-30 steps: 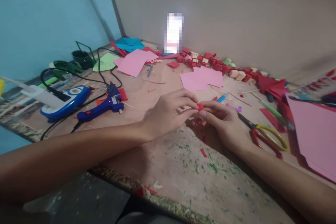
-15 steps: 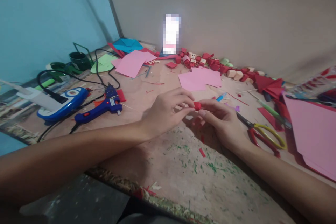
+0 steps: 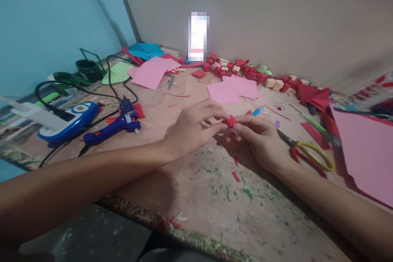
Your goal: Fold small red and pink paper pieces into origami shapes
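Note:
Between my two hands, above the middle of the table, is a small red paper piece (image 3: 230,121), folded or rolled; its exact shape is partly covered by fingertips. My left hand (image 3: 199,125) pinches it from the left with thumb and forefinger, the other fingers curled over. From the right, my right hand (image 3: 260,137) grips it between thumb and index finger. Scissors (image 3: 302,149) with a yellow and a red handle lie just right of my right hand. Behind the hands is a light blue pen (image 3: 258,110), and pink paper sheets (image 3: 227,92) lie farther back.
At left, a blue glue gun (image 3: 115,127) lies by a blue-and-white power strip (image 3: 70,120) with black cables. Small red paper pieces and wooden cubes (image 3: 273,84) line the back wall near a lit phone (image 3: 198,37). A pink paper stack (image 3: 365,159) lies at right.
The view has shifted slightly, moving the surroundings a little left and up. Both hands keep hold of the red paper piece, which appears turned a little, showing more of its surface.

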Tool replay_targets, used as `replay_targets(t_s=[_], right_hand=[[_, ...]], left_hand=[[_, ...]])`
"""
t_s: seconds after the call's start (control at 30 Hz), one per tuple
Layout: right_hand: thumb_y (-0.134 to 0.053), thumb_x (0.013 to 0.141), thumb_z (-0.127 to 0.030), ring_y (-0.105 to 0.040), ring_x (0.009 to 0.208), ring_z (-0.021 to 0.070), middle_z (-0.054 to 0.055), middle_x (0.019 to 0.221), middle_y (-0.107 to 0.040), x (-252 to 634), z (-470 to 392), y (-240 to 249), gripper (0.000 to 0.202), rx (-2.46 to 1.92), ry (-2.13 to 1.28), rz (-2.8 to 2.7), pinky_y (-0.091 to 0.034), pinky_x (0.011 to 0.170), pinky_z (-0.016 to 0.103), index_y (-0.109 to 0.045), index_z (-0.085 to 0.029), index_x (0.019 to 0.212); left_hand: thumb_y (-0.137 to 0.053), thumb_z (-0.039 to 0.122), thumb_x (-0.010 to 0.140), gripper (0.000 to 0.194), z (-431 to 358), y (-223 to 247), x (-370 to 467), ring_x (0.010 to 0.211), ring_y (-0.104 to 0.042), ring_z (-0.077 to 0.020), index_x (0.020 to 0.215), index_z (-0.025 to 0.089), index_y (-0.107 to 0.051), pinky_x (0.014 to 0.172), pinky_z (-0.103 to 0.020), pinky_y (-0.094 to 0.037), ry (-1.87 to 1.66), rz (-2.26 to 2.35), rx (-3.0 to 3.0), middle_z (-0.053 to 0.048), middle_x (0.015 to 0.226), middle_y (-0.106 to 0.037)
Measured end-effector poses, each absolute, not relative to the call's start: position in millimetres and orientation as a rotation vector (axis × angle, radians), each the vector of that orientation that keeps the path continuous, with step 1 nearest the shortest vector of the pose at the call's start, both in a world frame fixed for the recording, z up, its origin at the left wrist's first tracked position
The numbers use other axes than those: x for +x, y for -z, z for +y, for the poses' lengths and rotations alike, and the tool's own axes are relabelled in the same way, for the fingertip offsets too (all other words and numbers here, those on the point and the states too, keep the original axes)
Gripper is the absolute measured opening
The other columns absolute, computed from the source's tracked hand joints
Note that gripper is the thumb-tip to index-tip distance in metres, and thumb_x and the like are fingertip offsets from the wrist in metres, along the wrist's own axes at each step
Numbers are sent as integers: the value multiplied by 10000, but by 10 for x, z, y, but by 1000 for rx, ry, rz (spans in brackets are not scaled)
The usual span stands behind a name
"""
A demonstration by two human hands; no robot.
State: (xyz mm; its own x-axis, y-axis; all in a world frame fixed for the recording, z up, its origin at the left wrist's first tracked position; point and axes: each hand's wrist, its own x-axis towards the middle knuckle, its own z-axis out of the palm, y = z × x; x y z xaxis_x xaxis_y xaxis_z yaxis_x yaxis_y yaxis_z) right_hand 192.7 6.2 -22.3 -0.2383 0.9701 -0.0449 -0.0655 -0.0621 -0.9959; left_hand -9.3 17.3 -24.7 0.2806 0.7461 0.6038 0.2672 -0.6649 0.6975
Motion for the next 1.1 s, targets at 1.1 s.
replay_targets(t_s=[1.1], right_hand=[[-720,813,-228,-681,606,158,42,726,-763,1870,81,163,84,-1294,-1190,-1516,-552,574,271,-779,-173,831]], left_hand=[[-747,109,852,122,129,269,-32,886,-705,-156,965,151,-733,806,-292,-627,-1135,875,2043,-63,989,-725]])
